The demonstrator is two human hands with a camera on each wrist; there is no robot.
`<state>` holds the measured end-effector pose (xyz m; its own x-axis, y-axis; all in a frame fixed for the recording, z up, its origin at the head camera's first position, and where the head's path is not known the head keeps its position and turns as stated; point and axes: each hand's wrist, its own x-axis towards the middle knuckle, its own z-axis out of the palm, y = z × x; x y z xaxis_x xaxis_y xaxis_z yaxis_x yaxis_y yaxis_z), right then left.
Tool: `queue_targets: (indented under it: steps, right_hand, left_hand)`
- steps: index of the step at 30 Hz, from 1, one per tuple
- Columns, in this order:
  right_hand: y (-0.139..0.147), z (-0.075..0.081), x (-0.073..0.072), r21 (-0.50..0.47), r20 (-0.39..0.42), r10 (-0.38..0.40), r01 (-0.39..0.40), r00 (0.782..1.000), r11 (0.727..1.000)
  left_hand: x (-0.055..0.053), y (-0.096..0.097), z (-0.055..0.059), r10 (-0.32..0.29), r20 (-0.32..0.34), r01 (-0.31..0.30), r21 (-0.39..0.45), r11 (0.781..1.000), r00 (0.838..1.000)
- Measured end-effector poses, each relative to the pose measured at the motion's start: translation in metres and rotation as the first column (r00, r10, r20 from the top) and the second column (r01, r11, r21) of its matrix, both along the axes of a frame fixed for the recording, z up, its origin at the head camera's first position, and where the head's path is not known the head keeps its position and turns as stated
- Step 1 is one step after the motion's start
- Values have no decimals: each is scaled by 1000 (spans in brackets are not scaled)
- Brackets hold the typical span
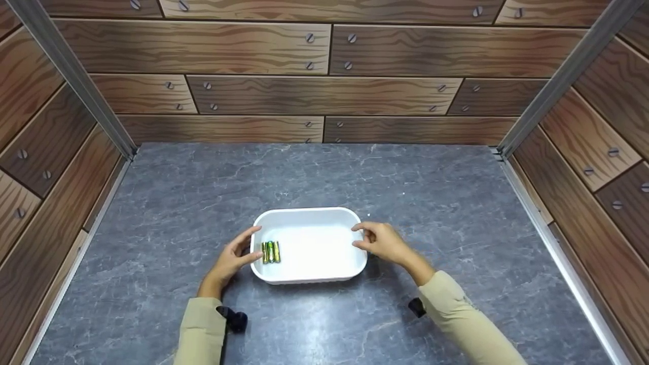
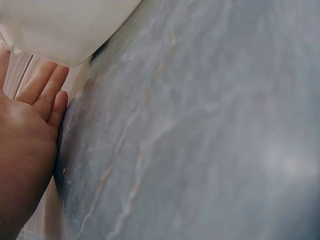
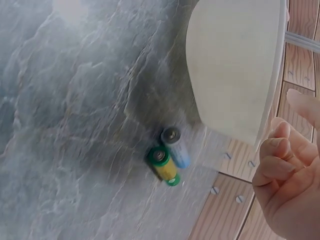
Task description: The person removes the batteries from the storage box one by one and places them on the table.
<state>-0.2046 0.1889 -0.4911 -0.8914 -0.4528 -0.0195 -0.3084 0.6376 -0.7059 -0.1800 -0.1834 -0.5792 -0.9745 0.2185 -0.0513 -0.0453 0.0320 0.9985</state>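
Observation:
A white rectangular plastic tub [image 1: 314, 279] stands on the table with its long side toward me. Inside, against its left end, a row of green and gold batteries [image 1: 271, 252] lies side by side. My left hand [image 1: 232, 261] is at the left rim, thumb reaching over it by the batteries; in the left wrist view its fingers [image 2: 47, 92] stretch along the tub's outer wall. At the right rim is my right hand [image 1: 386, 242], thumb and forefinger spread over the edge. The right wrist view shows its other fingers loosely bent and holding nothing.
Two more batteries, one green and yellow [image 3: 164, 165] and one grey and blue [image 3: 176, 146], lie on the table close to the tub's right end; my right hand hides them from above. The grey marbled tabletop [image 1: 314, 175] ends at wood-patterned walls [image 1: 324, 96].

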Motion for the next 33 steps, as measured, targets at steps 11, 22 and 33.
queue_targets:
  steps: [11,22,33]
  right_hand:
    - [-20,1,1,11,-36,56,-55,998,998]
    - [-42,0,4,78,-69,115,-109,991,991]
    - [-69,-7,5,155,-84,180,-165,980,974]
  left_hand:
    - [-1,1,0,-10,-14,10,12,1000,1000]
    - [1,1,0,-6,-31,7,17,1000,999]
    - [3,0,-4,-5,-130,12,52,999,992]
